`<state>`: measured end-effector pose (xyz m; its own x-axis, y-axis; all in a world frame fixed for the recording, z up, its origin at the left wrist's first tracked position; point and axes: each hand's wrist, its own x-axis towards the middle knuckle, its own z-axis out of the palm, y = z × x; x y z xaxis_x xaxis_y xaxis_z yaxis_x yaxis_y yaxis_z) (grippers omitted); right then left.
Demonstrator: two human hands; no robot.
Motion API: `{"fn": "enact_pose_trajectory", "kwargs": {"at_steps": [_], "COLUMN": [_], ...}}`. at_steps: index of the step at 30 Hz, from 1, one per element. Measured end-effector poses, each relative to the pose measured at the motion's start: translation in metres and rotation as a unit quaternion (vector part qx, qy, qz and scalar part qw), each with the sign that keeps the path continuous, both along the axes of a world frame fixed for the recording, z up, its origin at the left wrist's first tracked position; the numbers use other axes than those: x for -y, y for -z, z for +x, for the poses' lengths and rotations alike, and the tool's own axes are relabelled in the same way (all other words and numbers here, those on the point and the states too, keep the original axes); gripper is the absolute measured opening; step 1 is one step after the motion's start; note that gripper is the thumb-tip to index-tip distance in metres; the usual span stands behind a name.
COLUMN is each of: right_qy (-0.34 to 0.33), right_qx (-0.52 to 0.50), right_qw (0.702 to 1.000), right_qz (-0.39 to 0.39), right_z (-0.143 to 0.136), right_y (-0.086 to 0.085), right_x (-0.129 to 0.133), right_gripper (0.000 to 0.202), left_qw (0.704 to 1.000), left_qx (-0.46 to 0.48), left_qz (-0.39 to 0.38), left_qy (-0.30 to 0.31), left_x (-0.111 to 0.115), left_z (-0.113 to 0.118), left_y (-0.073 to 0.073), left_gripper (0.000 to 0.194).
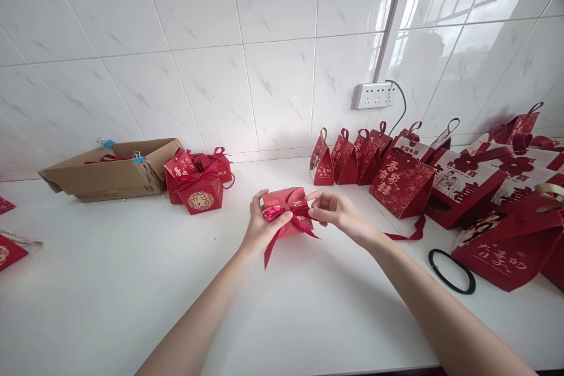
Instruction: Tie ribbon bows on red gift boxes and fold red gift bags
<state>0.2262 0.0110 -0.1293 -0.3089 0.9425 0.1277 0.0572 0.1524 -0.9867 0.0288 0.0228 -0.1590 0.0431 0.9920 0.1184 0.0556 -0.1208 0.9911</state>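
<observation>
A small red gift box (285, 195) with curved top flaps sits on the white table in front of me. A dark red ribbon (303, 223) is tied in a bow across its top, with tails hanging down the near side. My left hand (261, 224) grips the box from the left, its thumb pressing on the middle of the bow. At the right side, my right hand (332, 211) pinches the bow's right loop between thumb and fingers. The box's underside is hidden from view.
An open cardboard box (117, 179) stands at the back left, beside several finished red boxes (202, 198). Many red gift boxes (402, 182) crowd the right side. A loose ribbon (414, 230) and a black ring (452, 273) lie near them. A power strip (374, 96) hangs on the tiled wall.
</observation>
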Motion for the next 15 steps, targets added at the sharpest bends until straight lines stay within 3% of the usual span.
{"fn": "enact_pose_trajectory", "kwargs": {"at_steps": [5,12,15], "right_qy": [-0.005,-0.041,0.015], "right_qx": [0.006,-0.047,0.012], "right_qw": [1.0,0.998,0.999], "right_qz": [0.006,-0.033,0.046], "right_z": [-0.003,-0.011,-0.011], "right_y": [-0.005,-0.002,0.001], "right_x": [0.002,0.002,0.001], "right_gripper": [0.027,0.021,0.025], "left_qw": [0.999,0.999,0.999], "left_qx": [-0.015,-0.025,-0.01], "left_qz": [0.021,-0.011,0.011], "left_qy": [-0.039,-0.046,-0.047], "left_x": [-0.004,-0.006,-0.006], "left_z": [0.0,-0.003,-0.003], "left_y": [-0.001,-0.001,0.0], "left_gripper": [0.077,0.08,0.077]}}
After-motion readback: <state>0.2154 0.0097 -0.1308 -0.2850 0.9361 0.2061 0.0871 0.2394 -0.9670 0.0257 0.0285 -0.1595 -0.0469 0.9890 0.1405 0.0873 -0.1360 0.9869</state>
